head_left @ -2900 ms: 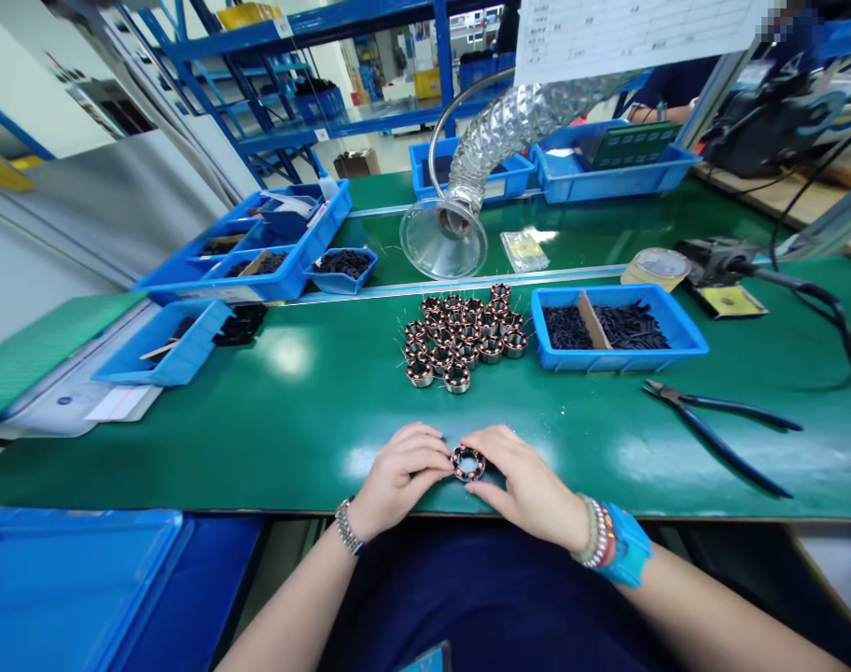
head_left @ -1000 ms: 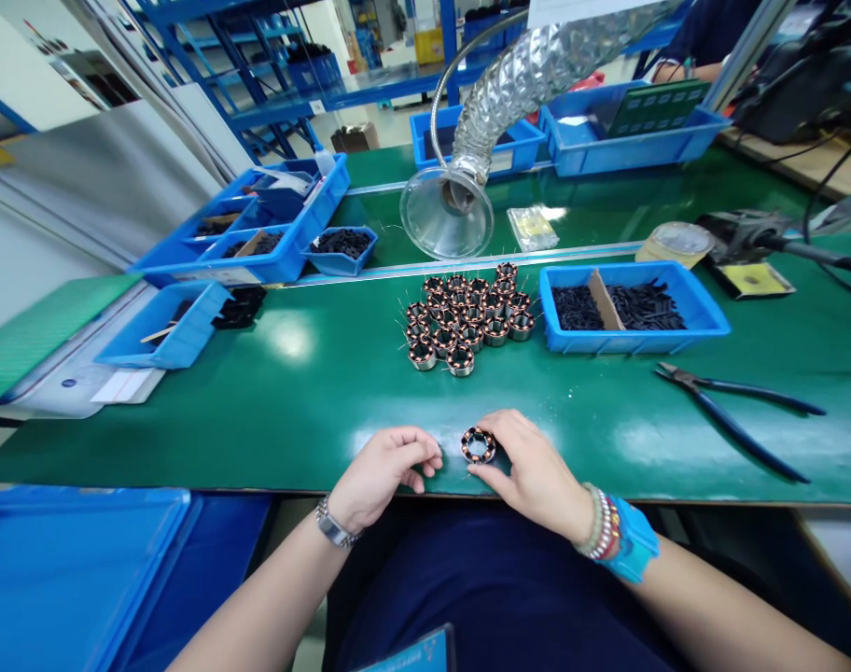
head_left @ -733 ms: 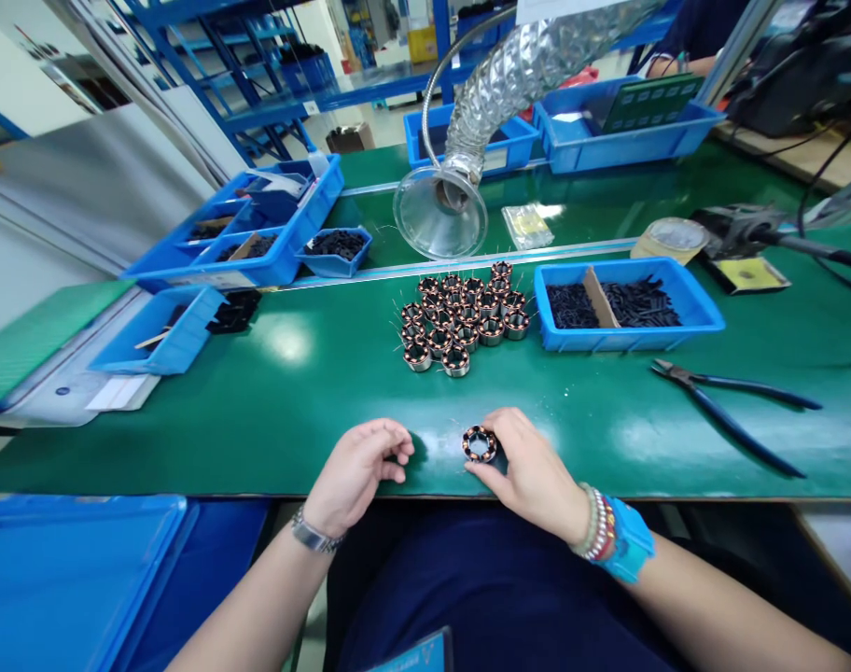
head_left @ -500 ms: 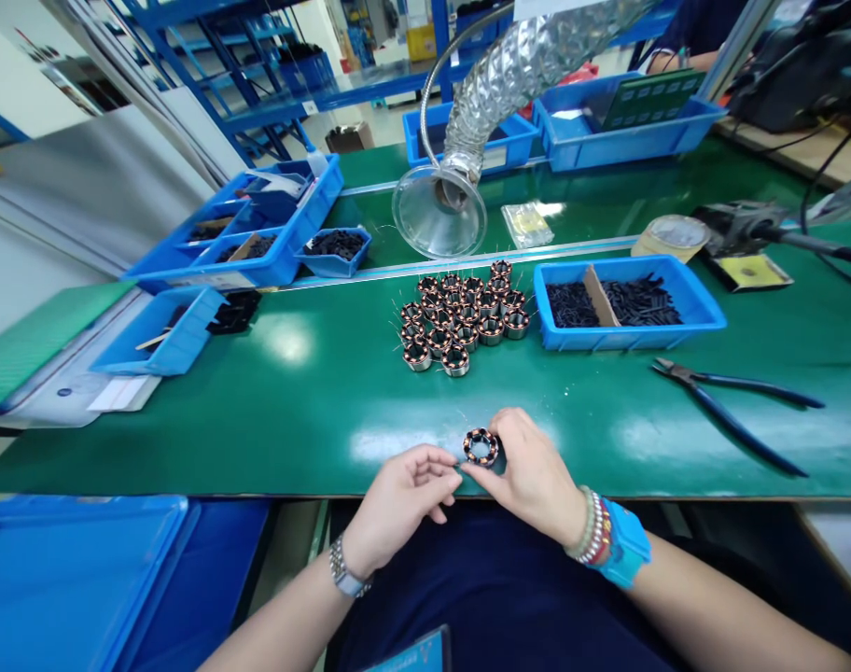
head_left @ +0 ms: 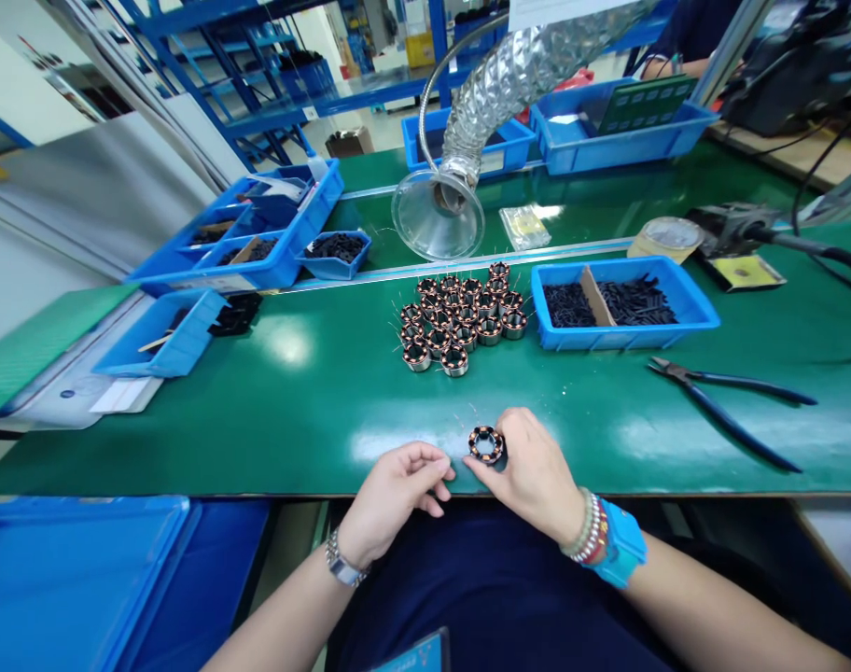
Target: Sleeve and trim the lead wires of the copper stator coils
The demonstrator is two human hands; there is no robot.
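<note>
My right hand (head_left: 534, 467) grips a small motor stator (head_left: 485, 445), a ring with copper windings and black insulation, between thumb and fingers near the front edge of the green table (head_left: 313, 420). Thin wire ends stick up from its far side. Just to its left, my left hand (head_left: 404, 485) is pinched, thumb against forefinger, apart from the stator; anything between those fingertips is too small to make out. Beyond both hands stands a cluster of similar stators (head_left: 454, 359), several with loose wire ends.
Cutting pliers (head_left: 726, 425) lie opened at the right. Behind them a blue bin (head_left: 628, 338) holds short black pieces in two compartments. A clear funnel on a foil duct (head_left: 438, 224) hangs over the back. More blue bins (head_left: 258, 271) stand at the left.
My left hand has drawn slightly left, away from the stator. The stator has shifted a little to the right in my right hand, which has stayed almost in place.
</note>
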